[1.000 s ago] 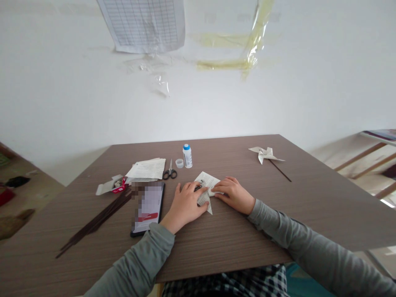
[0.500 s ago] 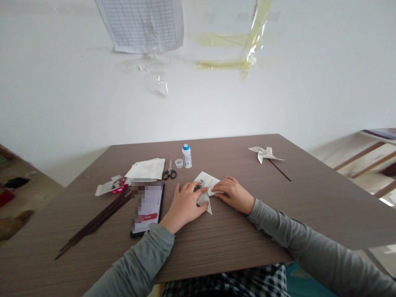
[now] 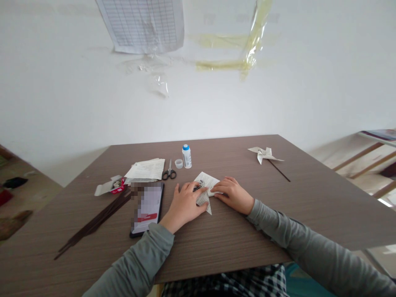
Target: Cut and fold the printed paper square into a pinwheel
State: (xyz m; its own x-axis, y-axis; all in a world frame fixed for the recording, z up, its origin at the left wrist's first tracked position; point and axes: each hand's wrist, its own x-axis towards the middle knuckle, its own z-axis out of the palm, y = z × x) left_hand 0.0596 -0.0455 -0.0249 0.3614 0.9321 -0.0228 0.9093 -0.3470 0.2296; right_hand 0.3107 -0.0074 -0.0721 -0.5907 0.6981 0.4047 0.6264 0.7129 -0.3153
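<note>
**One paper piece (image 3: 210, 180) mid-fold, one pinwheel (image 3: 264, 156) already formed**

Clock centred on the paper piece, 12 toward the wall (image 3: 222, 107). Paper piece lies on the counter (image 3: 232, 243), between the two hands. Left hand (image 3: 186, 201): fingers spread, laid over its 9 o'clock side. Right hand (image 3: 234, 194): fingertips on its 3 o'clock edge; pinch or press, can't tell. Hands close, not visibly touching each other.

Progress: pinwheel at 2 o'clock looks done, its stick (image 3: 280, 170) running off toward 4; how it's fixed isn't visible. Paper piece looks partway: folding begun at 3 o'clock, one pointed tip out near 6, no stick on it. Remaining, as judged: blades to shape, centre to fix, stick to add. Cuts hidden by fingers.

Supplies: bottle (image 3: 187, 159), blue cap on, upright at 11; clear cup (image 3: 178, 164) just beside it. Scissors (image 3: 170, 170) at 10, lying unheld. Paper stack (image 3: 145, 169) past them, loose sheets, unfolded. Open box (image 3: 117, 190) at 9, contents too small to tell. Phone (image 3: 151, 206) between 8 and 9, loose sticks (image 3: 102, 216) farther out same way, unused.
</note>
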